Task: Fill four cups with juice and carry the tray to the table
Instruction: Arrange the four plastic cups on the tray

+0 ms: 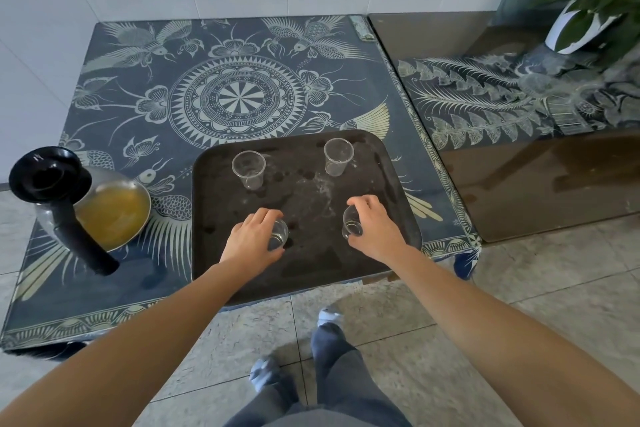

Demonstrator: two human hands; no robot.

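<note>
A dark rectangular tray (304, 274) lies on a low table covered with a blue patterned cloth (138, 87). Two empty clear cups stand upright at the tray's back, one on the left (248, 169) and one on the right (338, 156). My left hand (251, 237) grips a clear cup (278, 234) at the tray's front left. My right hand (372, 225) grips another clear cup (351, 224) at the front right. Both held cups look empty. A glass jug of orange juice (110, 210) with a black lid and handle stands at the table's left edge.
A second, glass-topped table (519, 166) adjoins on the right, bearing a potted plant (585, 7) at its back. White tiled walls close the back and left. The tray's front edge overhangs the table. My legs and feet stand on the tiled floor (485, 305) below.
</note>
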